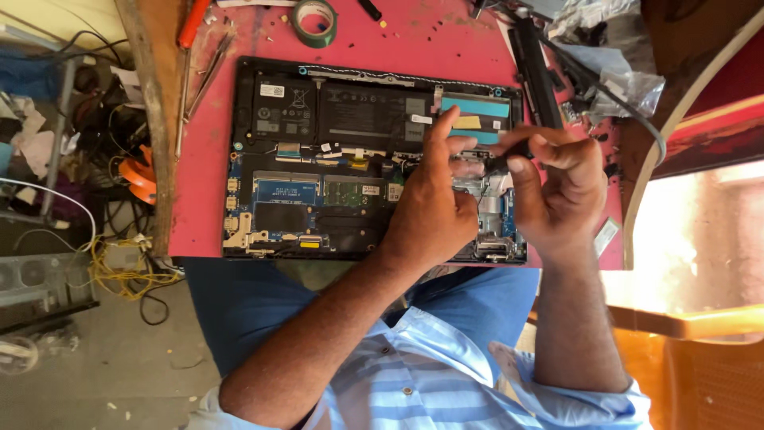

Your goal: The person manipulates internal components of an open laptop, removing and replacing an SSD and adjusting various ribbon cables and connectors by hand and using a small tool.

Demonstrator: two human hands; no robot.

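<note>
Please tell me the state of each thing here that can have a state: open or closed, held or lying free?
laptop: back cover off, insides exposed, lying on the red table.
left hand: fingers pressing inside the laptop.
right hand: pinching a small dark tool.
green tape roll: lying free.

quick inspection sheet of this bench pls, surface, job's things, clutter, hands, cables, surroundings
surface: red worktop, scuffed, with small bits scattered on it
job's things: opened laptop lying flat, bottom cover off, black battery and circuit boards exposed
clutter: green tape roll at the far edge, orange-handled tool, clear plastic bags
hands: left hand resting on the laptop's inside, index finger stretched out; right hand pinching a small dark tool over the same spot
cables: yellow wires and black leads on the floor; grey cable past the laptop
surroundings: grey floor, orange chair, bright glare beside it
</note>
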